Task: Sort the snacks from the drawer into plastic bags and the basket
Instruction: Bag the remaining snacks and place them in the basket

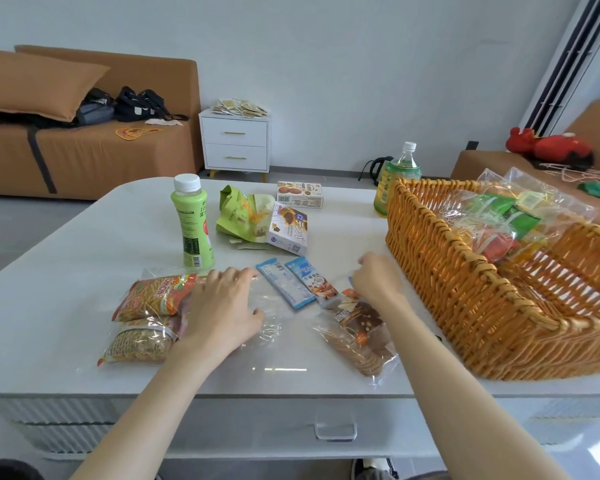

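Pressing clear bag [269,318], left grip [222,306] lies flat; right grip [374,282] curled, hold unclear.

Two noodle-snack packs [146,320] sit in a clear plastic bag [271,327] flat on the table [66,271]; the wicker basket [465,306], right, holds bagged snacks [506,216]

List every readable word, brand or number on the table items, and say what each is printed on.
"生椰": on the right-hand blue bar wrapper; the rest of its text is blurred.
Red logo, too distorted to read: on the noodle snack pack.
Print too small or blurred to read: green bottle, purple box, white box, green pouch, large bottle.
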Motion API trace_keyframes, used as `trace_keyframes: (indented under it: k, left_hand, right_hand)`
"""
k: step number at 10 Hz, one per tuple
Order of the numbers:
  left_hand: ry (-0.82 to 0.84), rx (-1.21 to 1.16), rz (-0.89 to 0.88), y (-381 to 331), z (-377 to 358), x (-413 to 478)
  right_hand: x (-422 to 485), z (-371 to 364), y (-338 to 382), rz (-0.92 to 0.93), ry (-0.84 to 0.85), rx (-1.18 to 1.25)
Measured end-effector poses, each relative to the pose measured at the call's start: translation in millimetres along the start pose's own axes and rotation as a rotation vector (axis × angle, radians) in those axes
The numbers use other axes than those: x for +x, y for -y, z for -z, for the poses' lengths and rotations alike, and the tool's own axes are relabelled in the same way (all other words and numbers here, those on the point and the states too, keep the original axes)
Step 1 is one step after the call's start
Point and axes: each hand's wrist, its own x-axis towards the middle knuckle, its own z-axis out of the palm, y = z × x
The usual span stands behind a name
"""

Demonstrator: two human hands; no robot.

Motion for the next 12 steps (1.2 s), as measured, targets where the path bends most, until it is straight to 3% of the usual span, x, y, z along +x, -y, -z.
trace_keyframes:
  k: [1,2,4,6,7,9,12]
  left_hand:
    - [-0.002,-0.023,-0.018,-8.3,-0.8,1.9]
    - [-0.032,-0.058,-0.044,-19.3,-1.0,4.2]
    - [-0.051,-0.258,-0.203,-57.4,-6.7,-0.5]
    - [0.098,-0.293,-0.418,-108.3,-38.0,-22.1]
    - [0.160,-0.264,-0.439,-120.7,-54.9,-27.7]
    - [0.187,-0.229,-0.415,-115.0,-49.8,-21.6]
    - [0.344,-0.021,-0.270,-63.1,-40.8,-2.7]
  right_hand:
    - [5.9,2.6,-30.0,-0.225,0.212,-0.145]
    - [5.5,6.1,-39.4,-0.155,0.282,-0.118]
    - [-5.7,16.4,-41.1,-0.085,0.169,0.160]
    - [-56.1,52.0,-44.5,0.059,-0.036,0.037]
    - [-82.0,56.4,-64.0,-0.019,0.140,0.044]
    - [-100.0,42.2,-95.8,-0.058,0.167,0.010]
    - [-109.9,38.7,-66.7,0.072,0.212,0.497]
